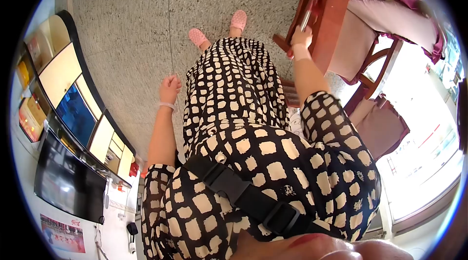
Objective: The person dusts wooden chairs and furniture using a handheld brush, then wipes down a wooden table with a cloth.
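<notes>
My right hand (301, 38) is closed around a thin tool (305, 20). A silvery length sticks out beyond the fingers and a red end shows behind them; its exact kind is unclear. It is beside the reddish-brown wooden armrest (332, 18) of a cushioned seat, and whether they touch cannot be made out. My left hand (170, 88) hangs at my left side over the speckled floor, fingers curled, with nothing visible in it. A pale band (168, 106) circles that wrist.
Pink shoes (197, 37) are on my feet on the speckled floor (126, 26). Along the left stand a cabinet (61, 72) with a dark edge and a black television (68, 179). More cushioned wooden seating (380, 128) stands at the right, near bright glass.
</notes>
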Tool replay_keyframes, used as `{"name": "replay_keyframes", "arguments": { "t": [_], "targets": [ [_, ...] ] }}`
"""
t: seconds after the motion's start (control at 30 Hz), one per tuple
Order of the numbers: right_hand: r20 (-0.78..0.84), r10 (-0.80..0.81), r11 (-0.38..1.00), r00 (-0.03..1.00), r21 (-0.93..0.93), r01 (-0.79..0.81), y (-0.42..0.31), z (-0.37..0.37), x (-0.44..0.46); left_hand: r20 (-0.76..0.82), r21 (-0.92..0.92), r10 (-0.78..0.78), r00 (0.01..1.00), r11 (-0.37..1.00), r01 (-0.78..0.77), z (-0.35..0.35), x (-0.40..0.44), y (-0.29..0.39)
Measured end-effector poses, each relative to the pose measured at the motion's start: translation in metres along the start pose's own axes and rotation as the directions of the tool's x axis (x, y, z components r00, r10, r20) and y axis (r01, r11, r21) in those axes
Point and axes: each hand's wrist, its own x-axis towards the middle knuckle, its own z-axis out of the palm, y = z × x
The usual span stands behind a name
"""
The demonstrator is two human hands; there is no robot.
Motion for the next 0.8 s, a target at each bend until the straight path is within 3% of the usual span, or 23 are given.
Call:
{"name": "replay_keyframes", "arguments": {
  "t": [0.07,0.1,0.13,0.2,0.27,0.3,0.37,0.4,0.43,0.47,0.53,0.6,0.67,0.73,0.8],
  "targets": [
    [-0.160,0.012,1.000,0.987,0.005,-0.012,0.085,0.036,0.006,-0.001,0.009,-0.018,1.000,1.000,0.018,0.001,0.000,-0.002],
    [-0.173,0.006,0.995,0.985,-0.099,-0.023,0.088,0.026,-0.022,0.004,0.018,-0.030,1.000,0.999,0.030,0.001,-0.001,-0.002],
    [-0.078,0.065,0.996,0.995,-0.048,-0.069,0.118,0.031,-0.037,0.010,0.030,-0.039,0.999,0.999,0.038,0.000,-0.001,-0.008],
    [-0.106,-0.152,0.925,0.983,-0.364,0.104,0.149,0.037,-0.073,0.046,0.033,-0.029,0.999,0.999,0.028,0.000,0.009,-0.012],
    [0.056,0.136,0.989,0.989,-0.074,-0.132,0.157,0.043,-0.072,0.093,0.043,-0.008,0.996,0.999,0.004,0.005,0.011,0.001],
    [0.204,0.282,0.950,0.938,0.078,-0.303,0.127,0.024,-0.081,0.112,0.074,0.014,0.994,0.997,-0.023,0.007,0.018,0.006],
    [0.387,0.328,0.844,0.862,0.290,-0.451,0.079,-0.014,-0.094,0.149,0.185,0.041,0.988,0.980,-0.069,0.011,0.023,0.027],
    [0.416,0.300,0.805,0.859,0.373,-0.462,0.066,-0.025,-0.096,0.152,0.286,0.062,0.987,0.953,-0.104,0.014,0.016,0.050],
    [0.360,0.239,0.845,0.902,0.381,-0.375,0.071,-0.020,-0.090,0.179,0.268,0.086,0.980,0.954,-0.133,0.016,0.021,0.061],
    [0.394,0.204,0.730,0.896,0.549,-0.408,0.058,-0.031,-0.096,0.207,0.254,0.101,0.973,0.955,-0.153,0.018,0.029,0.071],
    [0.334,0.140,0.718,0.932,0.614,-0.328,0.061,-0.032,-0.107,0.254,0.280,0.164,0.953,0.931,-0.235,0.017,0.045,0.088],
    [0.332,0.116,0.800,0.936,0.527,-0.286,0.072,-0.037,-0.129,0.297,0.318,0.192,0.935,0.904,-0.287,0.018,0.061,0.102],
    [0.267,0.005,0.903,0.964,0.413,-0.120,0.108,-0.010,-0.145,0.318,0.355,0.204,0.926,0.880,-0.316,0.014,0.076,0.114],
    [0.437,0.103,0.853,0.893,0.423,-0.305,0.108,-0.015,-0.174,0.295,0.391,0.226,0.928,0.858,-0.333,0.007,0.079,0.126],
    [0.451,0.141,0.850,0.881,0.401,-0.342,0.120,-0.005,-0.196,0.277,0.435,0.224,0.934,0.838,-0.330,-0.005,0.090,0.133]
  ]
}}
